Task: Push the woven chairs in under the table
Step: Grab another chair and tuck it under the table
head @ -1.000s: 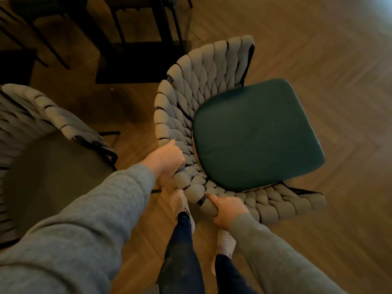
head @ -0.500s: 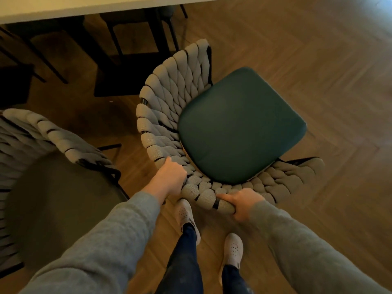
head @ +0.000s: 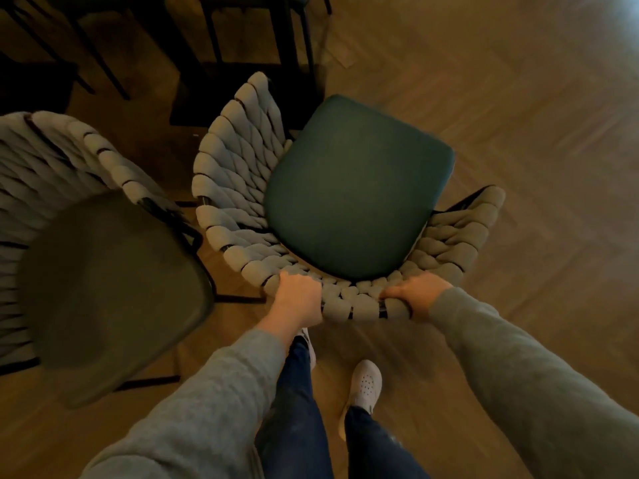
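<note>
A woven chair (head: pixel 238 174) with a grey braided back and a dark green seat cushion (head: pixel 356 188) stands in the middle of the head view, its seat turned toward the upper right. My left hand (head: pixel 297 299) grips the near rim of its back on the left. My right hand (head: pixel 418 299) grips the same rim further right. A second woven chair (head: pixel 79 160) with a dull olive seat stands at the left, close beside the first. The table's dark legs (head: pixel 297 46) show at the top; its top is out of view.
Black legs of other chairs (head: pixel 103 57) stand under the table at the top left. Herringbone wooden floor (head: pixel 536 133) spreads open to the right. My legs and white shoes (head: pixel 366 385) are right behind the chair I hold.
The chair has turned further so its seat points more toward the table end. My left hand has slid along the rim toward the back's middle, and I have stepped closer.
</note>
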### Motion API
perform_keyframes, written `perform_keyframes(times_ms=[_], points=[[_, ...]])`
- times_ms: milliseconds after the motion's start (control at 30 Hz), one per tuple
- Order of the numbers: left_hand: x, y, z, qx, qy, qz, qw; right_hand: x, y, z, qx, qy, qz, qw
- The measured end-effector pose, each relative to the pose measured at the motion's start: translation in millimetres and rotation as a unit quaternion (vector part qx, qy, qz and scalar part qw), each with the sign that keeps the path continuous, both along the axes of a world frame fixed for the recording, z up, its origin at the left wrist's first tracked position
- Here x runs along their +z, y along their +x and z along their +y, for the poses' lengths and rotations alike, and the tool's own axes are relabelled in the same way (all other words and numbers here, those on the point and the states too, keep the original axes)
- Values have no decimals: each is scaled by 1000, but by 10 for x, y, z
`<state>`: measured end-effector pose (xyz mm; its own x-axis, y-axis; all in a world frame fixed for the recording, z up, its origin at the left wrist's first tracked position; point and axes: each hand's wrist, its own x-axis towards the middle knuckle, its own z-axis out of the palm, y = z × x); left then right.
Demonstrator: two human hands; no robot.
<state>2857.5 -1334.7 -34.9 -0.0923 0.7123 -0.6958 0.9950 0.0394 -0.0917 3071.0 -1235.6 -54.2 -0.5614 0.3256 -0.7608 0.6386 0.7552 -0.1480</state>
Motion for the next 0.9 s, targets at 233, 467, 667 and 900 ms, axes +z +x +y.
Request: perform_keyframes(times_ms=[233, 467, 667, 900], points=[[-20, 625, -428, 45, -31, -28, 998, 101, -106, -938, -59, 19, 13, 998], [119, -685, -374, -160, -100, -18, 982, 75, -92, -923, -25, -21, 17, 999], [32, -1021, -131, -114, -30, 30, 993, 93, -169, -127, 8, 21, 33, 999], [13, -1206, 317, -77, 12, -18, 997, 146, -629, 872, 72, 128, -16, 989]])
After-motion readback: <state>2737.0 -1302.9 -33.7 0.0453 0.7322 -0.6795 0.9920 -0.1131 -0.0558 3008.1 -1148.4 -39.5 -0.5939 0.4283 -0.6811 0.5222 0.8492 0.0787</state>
